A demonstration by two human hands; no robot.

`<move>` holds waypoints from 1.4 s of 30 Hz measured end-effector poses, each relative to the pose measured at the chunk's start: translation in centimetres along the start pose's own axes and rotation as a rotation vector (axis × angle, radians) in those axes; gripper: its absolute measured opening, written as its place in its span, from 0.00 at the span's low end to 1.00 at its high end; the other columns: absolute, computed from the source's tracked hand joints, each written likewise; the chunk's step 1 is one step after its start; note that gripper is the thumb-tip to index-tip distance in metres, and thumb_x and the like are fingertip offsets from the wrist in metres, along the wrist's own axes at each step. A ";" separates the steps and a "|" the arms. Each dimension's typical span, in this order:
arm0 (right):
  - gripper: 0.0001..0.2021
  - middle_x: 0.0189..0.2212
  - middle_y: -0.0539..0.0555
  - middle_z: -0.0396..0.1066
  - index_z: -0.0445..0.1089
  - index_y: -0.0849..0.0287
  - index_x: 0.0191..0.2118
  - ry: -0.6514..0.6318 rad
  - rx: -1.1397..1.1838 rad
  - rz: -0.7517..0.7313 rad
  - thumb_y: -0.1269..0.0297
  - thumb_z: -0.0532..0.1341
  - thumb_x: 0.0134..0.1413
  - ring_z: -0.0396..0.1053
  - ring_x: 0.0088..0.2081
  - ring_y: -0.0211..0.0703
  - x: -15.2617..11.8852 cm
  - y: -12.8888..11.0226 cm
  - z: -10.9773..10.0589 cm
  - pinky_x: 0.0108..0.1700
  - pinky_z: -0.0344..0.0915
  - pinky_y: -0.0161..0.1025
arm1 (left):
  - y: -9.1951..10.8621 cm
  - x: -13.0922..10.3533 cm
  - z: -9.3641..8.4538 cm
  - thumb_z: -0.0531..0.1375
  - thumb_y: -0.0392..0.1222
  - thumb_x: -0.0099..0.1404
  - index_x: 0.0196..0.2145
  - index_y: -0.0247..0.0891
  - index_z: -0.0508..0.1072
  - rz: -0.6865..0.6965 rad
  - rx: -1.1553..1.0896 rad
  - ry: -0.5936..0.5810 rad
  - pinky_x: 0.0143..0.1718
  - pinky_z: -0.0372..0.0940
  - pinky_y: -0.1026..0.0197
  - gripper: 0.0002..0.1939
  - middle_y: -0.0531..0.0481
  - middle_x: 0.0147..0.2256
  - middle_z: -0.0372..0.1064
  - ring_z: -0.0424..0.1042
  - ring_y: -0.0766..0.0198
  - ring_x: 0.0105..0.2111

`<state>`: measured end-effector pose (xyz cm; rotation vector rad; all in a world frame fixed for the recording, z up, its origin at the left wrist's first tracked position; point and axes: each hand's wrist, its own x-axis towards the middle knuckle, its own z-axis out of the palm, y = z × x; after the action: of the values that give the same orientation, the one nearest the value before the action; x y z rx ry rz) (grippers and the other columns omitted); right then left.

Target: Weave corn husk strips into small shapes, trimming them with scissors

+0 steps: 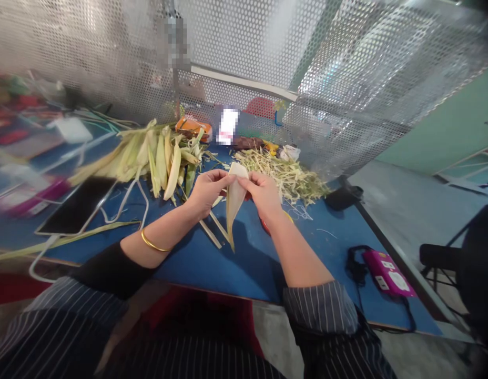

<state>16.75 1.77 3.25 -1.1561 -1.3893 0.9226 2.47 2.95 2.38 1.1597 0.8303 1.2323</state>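
A pale corn husk hangs point-down between my two hands above the blue table. My left hand pinches its upper left edge between thumb and fingers. On the other side my right hand grips the upper right edge, thumb on the front. Under the hands lie a few thin husk strips. A red and yellow round thing is partly hidden by my right wrist. To the left spreads a pile of whole husks; behind my right hand is a heap of shredded husk.
A tablet-like dark device with white cables lies on the left. A lit phone stands at the back near an orange packet. At right are a black cup and a magenta power strip. Perforated metal panels close off the back.
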 end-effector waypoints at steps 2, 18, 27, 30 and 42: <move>0.12 0.16 0.45 0.59 0.65 0.59 0.21 -0.017 0.062 0.000 0.58 0.62 0.48 0.57 0.20 0.32 0.1 0.1 0.0 0.23 0.57 0.32 | -0.1 0.0 0.0 0.65 0.47 0.53 0.26 0.34 0.70 -0.031 -0.045 -0.015 0.27 0.63 0.65 0.13 0.51 0.26 0.68 0.67 0.68 0.25; 0.09 0.21 0.46 0.64 0.67 0.57 0.28 0.058 -0.036 -0.090 0.57 0.62 0.48 0.60 0.23 0.33 -0.1 0.7 0.6 0.25 0.59 0.33 | 0.1 -0.1 0.2 0.64 0.45 0.53 0.26 0.33 0.71 0.039 0.042 0.080 0.22 0.57 0.67 0.11 0.54 0.22 0.65 0.60 0.71 0.21; 0.06 0.24 0.47 0.66 0.69 0.56 0.30 0.096 -0.112 -0.147 0.60 0.61 0.48 0.62 0.27 0.35 0.1 0.7 0.3 0.30 0.63 0.35 | -0.3 -0.1 0.2 0.63 0.44 0.53 0.26 0.31 0.73 0.120 0.209 0.043 0.24 0.54 0.67 0.11 0.53 0.22 0.65 0.59 0.71 0.22; 0.06 0.23 0.47 0.65 0.70 0.57 0.30 0.101 -0.102 -0.139 0.60 0.61 0.48 0.61 0.26 0.34 0.2 0.9 0.2 0.29 0.61 0.34 | -0.6 -0.1 0.2 0.62 0.46 0.55 0.26 0.32 0.72 0.108 0.182 0.033 0.23 0.53 0.67 0.12 0.54 0.22 0.64 0.58 0.72 0.21; 0.04 0.27 0.49 0.66 0.66 0.56 0.29 0.155 -0.362 -0.361 0.63 0.58 0.53 0.63 0.30 0.38 -0.5 0.7 0.7 0.36 0.60 0.38 | -0.5 -0.2 0.4 0.63 0.45 0.53 0.26 0.33 0.72 -0.024 0.029 0.039 0.22 0.55 0.67 0.11 0.53 0.22 0.66 0.60 0.71 0.20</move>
<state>16.20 1.50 2.39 -1.1599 -1.6092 0.3267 2.97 2.69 2.01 1.1492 0.8910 1.2301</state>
